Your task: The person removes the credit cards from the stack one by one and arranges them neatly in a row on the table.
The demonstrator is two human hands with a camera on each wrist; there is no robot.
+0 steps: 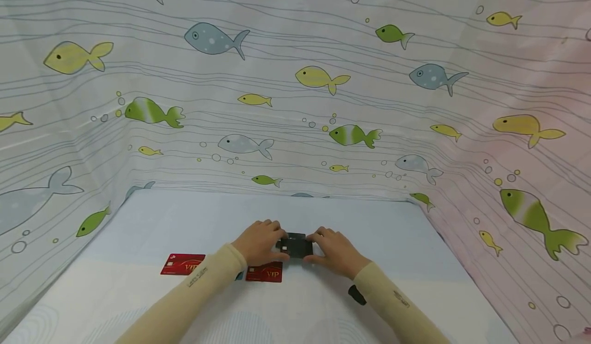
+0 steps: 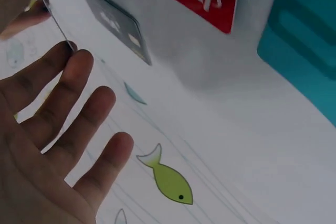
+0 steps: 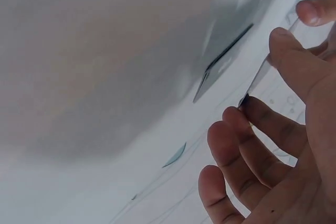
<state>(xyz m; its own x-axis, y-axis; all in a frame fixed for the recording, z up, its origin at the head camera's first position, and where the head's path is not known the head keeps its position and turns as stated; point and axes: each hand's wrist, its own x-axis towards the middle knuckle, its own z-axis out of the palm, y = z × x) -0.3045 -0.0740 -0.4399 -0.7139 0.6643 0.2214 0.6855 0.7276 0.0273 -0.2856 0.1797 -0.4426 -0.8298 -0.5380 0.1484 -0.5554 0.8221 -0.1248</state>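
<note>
Both hands hold a black card [image 1: 297,248] by its two side edges in the head view. My left hand [image 1: 261,242] pinches the left edge between thumb and fingertips, and my right hand [image 1: 338,251] pinches the right edge. Nearly edge-on, the held card [image 3: 255,80] looks like a thin line in the right wrist view, raised off the table. Below it a second dark card [image 2: 113,19] lies on the table in the left wrist view. The head view shows only a dark strip of it behind the held one.
A red VIP card [image 1: 264,273] lies beneath the left wrist, beside a mostly hidden teal card [image 1: 239,276]. Another red VIP card [image 1: 181,263] is farther left, partly behind the sleeve. A black object [image 1: 357,295] sits by the right forearm. Fish-patterned fabric walls [image 1: 286,118] enclose the table.
</note>
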